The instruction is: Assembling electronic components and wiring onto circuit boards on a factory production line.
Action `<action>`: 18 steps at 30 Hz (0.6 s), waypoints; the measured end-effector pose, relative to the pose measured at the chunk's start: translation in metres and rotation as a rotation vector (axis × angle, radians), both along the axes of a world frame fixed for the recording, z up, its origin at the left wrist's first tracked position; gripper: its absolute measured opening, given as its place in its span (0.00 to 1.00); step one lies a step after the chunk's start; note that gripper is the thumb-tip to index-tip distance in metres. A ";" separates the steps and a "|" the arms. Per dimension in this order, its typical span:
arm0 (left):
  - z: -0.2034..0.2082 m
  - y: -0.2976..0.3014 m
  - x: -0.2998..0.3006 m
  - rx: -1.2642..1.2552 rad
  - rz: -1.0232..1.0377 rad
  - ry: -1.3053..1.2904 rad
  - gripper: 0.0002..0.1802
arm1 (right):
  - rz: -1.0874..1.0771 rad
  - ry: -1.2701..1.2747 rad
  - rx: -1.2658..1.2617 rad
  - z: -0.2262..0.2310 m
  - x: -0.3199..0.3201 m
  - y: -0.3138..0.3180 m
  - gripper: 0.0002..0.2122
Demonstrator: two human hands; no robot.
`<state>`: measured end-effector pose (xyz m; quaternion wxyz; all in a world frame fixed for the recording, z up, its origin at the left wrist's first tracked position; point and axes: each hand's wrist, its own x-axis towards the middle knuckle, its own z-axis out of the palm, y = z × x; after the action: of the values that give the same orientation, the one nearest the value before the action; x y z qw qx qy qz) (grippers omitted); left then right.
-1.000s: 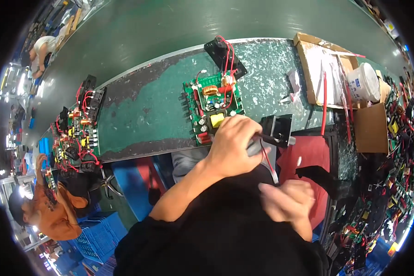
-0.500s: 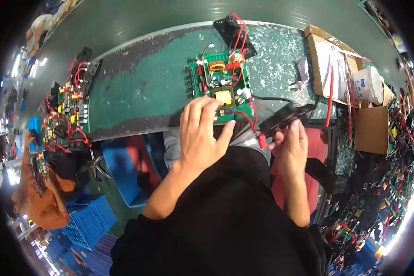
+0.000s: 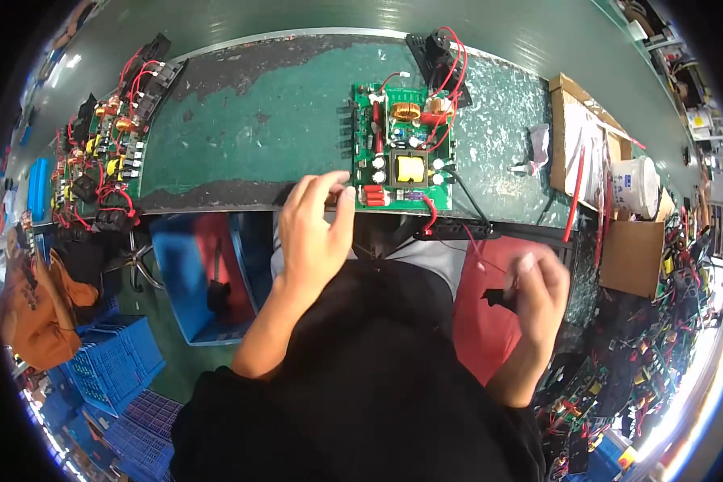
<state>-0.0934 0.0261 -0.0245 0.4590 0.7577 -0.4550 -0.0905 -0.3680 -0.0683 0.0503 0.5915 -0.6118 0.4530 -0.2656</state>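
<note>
A green circuit board (image 3: 367, 197) lies at the bench's near edge, carrying copper coils, a yellow transformer and red wires. My left hand (image 3: 313, 233) is just left of its near corner, thumb and fingers apart, nothing in it. To the right and nearer me, my right hand (image 3: 542, 293) is blurred, its fingers bent. A dark piece (image 3: 500, 299) shows beside it; whether the hand touches it I cannot tell. Between hand and board, a black end panel (image 3: 458, 232) hangs by wires at the bench edge. Another black panel (image 3: 419, 52) with red wires sits behind the board.
Several wired boards (image 3: 108, 165) crowd the bench's left end. At right are a cardboard box (image 3: 561, 128), red tubing (image 3: 573, 193) and a white tub (image 3: 633, 186). Below stand a blue bin (image 3: 181, 281) and a heap of boards (image 3: 618, 386). A person in orange (image 3: 52, 321) works at far left.
My right hand has released the black panel and drawn back to the right; the panel now hangs at the bench edge. My left hand has moved off the board to its left.
</note>
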 end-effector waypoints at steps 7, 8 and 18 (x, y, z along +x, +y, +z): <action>0.015 -0.009 0.016 0.202 -0.101 0.243 0.11 | 0.164 0.375 -0.193 -0.034 0.053 -0.057 0.10; 0.017 -0.008 0.019 0.226 -0.103 0.337 0.11 | 0.179 0.407 -0.144 -0.027 0.060 -0.052 0.11; 0.027 -0.019 0.031 0.349 -0.165 0.493 0.15 | -0.120 0.262 -0.636 -0.073 0.085 0.006 0.10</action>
<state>-0.0619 0.0071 0.0029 0.4096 0.7408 -0.3676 -0.3853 -0.2831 -0.0618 -0.0224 0.2913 -0.7667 0.4550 -0.3469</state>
